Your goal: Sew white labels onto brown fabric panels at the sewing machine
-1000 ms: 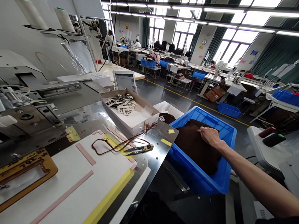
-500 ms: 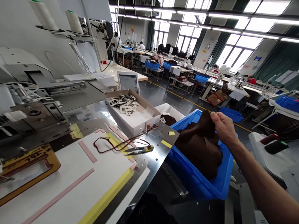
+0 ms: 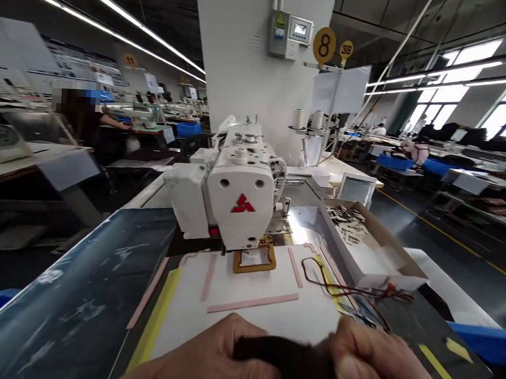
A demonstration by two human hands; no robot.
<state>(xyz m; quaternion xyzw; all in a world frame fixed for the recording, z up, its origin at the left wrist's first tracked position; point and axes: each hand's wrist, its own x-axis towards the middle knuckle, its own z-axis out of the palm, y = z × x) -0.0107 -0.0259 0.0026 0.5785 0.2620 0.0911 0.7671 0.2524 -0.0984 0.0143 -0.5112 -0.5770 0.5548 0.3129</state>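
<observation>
Near the bottom edge, my left hand [image 3: 214, 357] is closed on the left part of a dark brown fabric piece [image 3: 290, 358]. My right hand [image 3: 375, 360] grips the same fabric from the right, with its thumb pressed on it. The fabric is bunched between both hands, and its lower part is cut off by the frame. Beyond it lies a white board [image 3: 248, 288] with pink strips. A brown frame [image 3: 254, 270] sits on the board under the head of a white sewing machine [image 3: 240, 194].
On the right stand a carton of labels [image 3: 384, 275], thread snips [image 3: 363, 311] with a red-brown cord [image 3: 336, 287], and a blue bin [image 3: 486, 337]. Thread cones [image 3: 298, 118] are behind the machine. A person [image 3: 82, 118] sits at the far left.
The view has swung left from the blue bin to the sewing machine. The brown fabric has come out of the bin to the board's front, and my left hand now shows, holding it too.
</observation>
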